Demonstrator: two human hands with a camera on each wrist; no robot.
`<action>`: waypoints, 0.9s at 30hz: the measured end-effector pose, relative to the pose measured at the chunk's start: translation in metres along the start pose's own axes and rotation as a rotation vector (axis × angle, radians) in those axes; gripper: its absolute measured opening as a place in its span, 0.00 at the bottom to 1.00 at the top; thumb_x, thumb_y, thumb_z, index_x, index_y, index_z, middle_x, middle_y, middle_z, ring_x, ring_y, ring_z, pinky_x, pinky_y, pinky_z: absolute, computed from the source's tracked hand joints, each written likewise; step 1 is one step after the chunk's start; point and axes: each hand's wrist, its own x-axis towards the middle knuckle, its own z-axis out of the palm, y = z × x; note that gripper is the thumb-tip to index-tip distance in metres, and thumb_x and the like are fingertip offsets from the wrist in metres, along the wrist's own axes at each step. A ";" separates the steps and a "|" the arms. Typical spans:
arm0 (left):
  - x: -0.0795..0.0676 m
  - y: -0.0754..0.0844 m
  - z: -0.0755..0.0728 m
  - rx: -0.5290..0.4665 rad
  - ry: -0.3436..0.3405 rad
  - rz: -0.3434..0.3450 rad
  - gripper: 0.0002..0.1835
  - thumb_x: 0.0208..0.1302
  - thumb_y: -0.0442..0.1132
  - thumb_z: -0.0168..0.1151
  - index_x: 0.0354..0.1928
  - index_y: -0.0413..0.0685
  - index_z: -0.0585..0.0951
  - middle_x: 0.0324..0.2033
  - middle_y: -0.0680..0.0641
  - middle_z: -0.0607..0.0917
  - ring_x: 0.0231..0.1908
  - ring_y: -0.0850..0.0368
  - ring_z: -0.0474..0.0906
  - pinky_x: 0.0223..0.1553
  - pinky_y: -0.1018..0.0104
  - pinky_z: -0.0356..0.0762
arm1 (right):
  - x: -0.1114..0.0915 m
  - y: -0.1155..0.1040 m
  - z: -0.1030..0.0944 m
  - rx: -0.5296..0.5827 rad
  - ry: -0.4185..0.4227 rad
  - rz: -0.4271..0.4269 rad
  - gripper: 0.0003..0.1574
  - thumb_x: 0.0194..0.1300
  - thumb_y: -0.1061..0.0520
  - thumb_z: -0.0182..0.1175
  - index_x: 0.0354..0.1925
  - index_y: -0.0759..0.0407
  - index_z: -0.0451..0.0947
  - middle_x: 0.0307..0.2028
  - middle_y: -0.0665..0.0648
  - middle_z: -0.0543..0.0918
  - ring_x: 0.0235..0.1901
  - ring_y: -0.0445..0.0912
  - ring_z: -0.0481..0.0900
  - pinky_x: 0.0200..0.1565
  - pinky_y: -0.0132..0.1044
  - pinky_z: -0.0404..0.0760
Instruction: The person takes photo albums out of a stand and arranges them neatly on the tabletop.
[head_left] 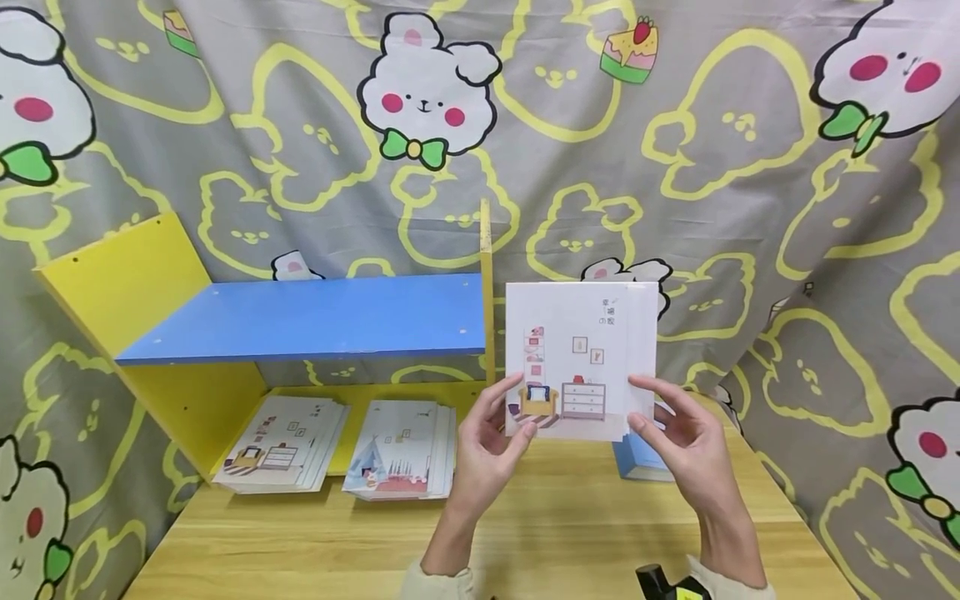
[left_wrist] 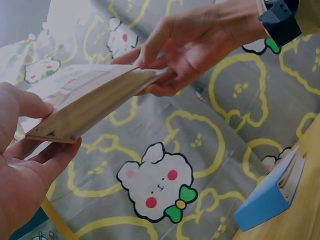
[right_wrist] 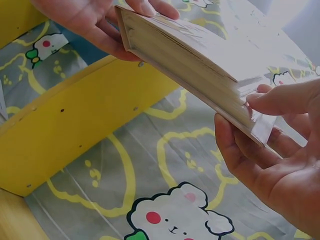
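Note:
Both hands hold up a thick white book (head_left: 562, 350) with a yellow armchair and a chest of drawers drawn on its cover. The left hand (head_left: 483, 450) grips its left lower edge, thumb on the front and fingers behind. At the right edge the right hand (head_left: 686, 442) pinches it the same way. In the right wrist view, the right thumb (right_wrist: 282, 97) lies at the page edges, where the cover stands slightly apart from the pages. Behind the held book, a blue book (head_left: 641, 462) rests on the table, partly hidden.
On the left stands a shelf with a blue board (head_left: 322, 317) and yellow sides (head_left: 135, 258). White books with an armchair picture (head_left: 277, 442) and others with a tent picture (head_left: 397, 450) lie at its base. A patterned curtain (head_left: 300, 125) hangs behind the wooden table (head_left: 337, 542).

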 end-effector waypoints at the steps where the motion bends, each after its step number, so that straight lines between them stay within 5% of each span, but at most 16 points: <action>1: 0.000 -0.001 0.000 -0.002 0.002 -0.010 0.32 0.68 0.19 0.58 0.73 0.37 0.66 0.64 0.32 0.75 0.53 0.51 0.79 0.46 0.69 0.83 | 0.000 0.001 -0.001 0.006 -0.007 -0.009 0.30 0.65 0.81 0.58 0.65 0.78 0.69 0.63 0.60 0.76 0.55 0.48 0.84 0.49 0.35 0.86; 8: -0.002 -0.003 0.001 -0.010 0.023 -0.054 0.33 0.68 0.19 0.59 0.73 0.38 0.67 0.64 0.32 0.75 0.56 0.46 0.80 0.53 0.57 0.85 | 0.000 0.007 -0.005 0.034 -0.055 -0.018 0.30 0.68 0.81 0.54 0.67 0.78 0.66 0.65 0.61 0.73 0.56 0.48 0.83 0.49 0.34 0.86; 15: -0.004 -0.009 -0.001 0.006 0.044 -0.037 0.32 0.68 0.20 0.60 0.73 0.37 0.67 0.64 0.33 0.76 0.56 0.47 0.80 0.51 0.56 0.86 | 0.002 0.010 -0.004 0.020 -0.063 0.008 0.30 0.69 0.79 0.55 0.68 0.76 0.66 0.66 0.61 0.73 0.56 0.47 0.83 0.49 0.34 0.86; 27: -0.008 -0.018 0.002 0.006 0.119 -0.154 0.32 0.68 0.25 0.65 0.72 0.46 0.71 0.65 0.40 0.78 0.55 0.43 0.81 0.52 0.54 0.85 | 0.001 0.017 -0.004 0.029 -0.029 0.016 0.31 0.68 0.80 0.55 0.68 0.76 0.67 0.64 0.59 0.76 0.56 0.47 0.83 0.48 0.33 0.86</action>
